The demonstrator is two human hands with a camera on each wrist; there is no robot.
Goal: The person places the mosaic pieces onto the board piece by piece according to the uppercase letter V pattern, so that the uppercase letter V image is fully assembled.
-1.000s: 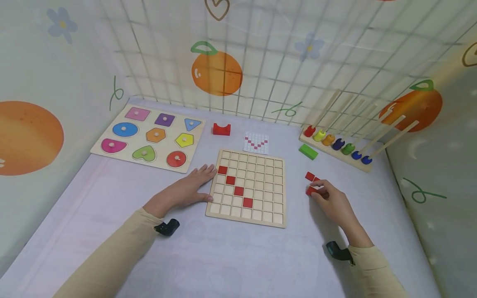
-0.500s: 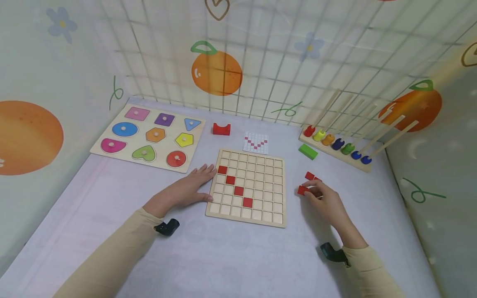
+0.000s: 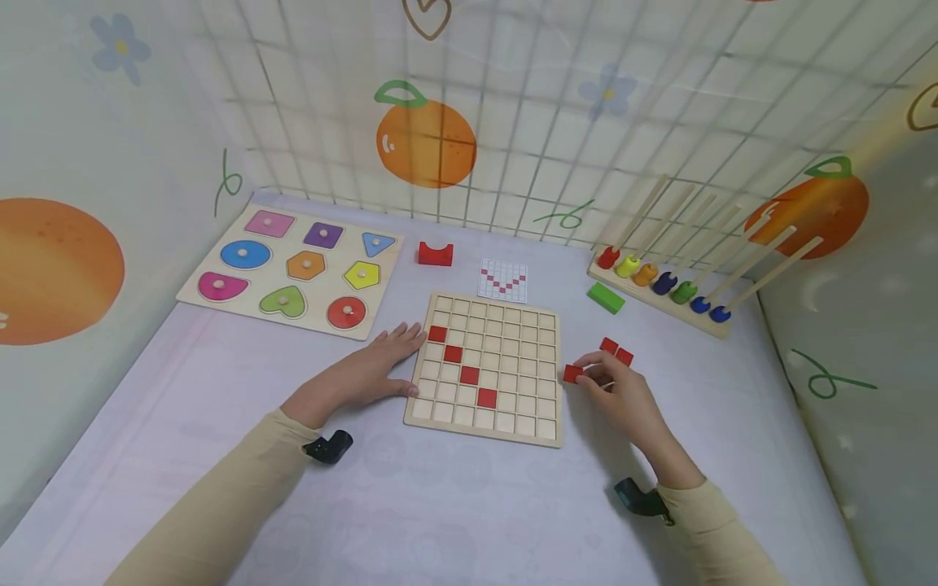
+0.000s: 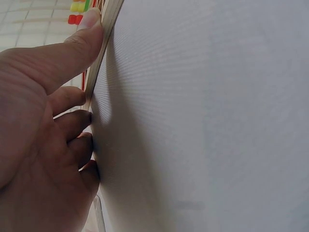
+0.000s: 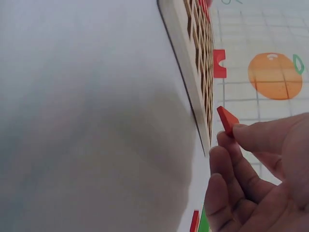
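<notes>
My right hand (image 3: 619,399) pinches a red square tile (image 3: 573,373) between thumb and fingers, just off the right edge of the wooden grid board (image 3: 513,438). The right wrist view shows that tile (image 5: 228,119) raised and tilted at the fingertips. Several red tiles (image 3: 470,375) sit in the board's cells along a diagonal running down from the left edge. My left hand (image 3: 370,366) lies with fingers spread at the board's left side, thumb and fingertips touching its edge; in the left wrist view its thumb (image 4: 79,46) meets the rim.
Two loose red tiles (image 3: 624,357) lie beyond the right hand. A pattern card (image 3: 502,281) and a red notched block (image 3: 436,255) are behind the board. A shape puzzle (image 3: 322,321) stands left; a green block (image 3: 606,298) and a peg rack (image 3: 659,295) stand right.
My right hand has carried the red tile leftward from beside the loose tiles to the board's right edge, uncovering one of the two loose tiles. The left hand has stayed put.
</notes>
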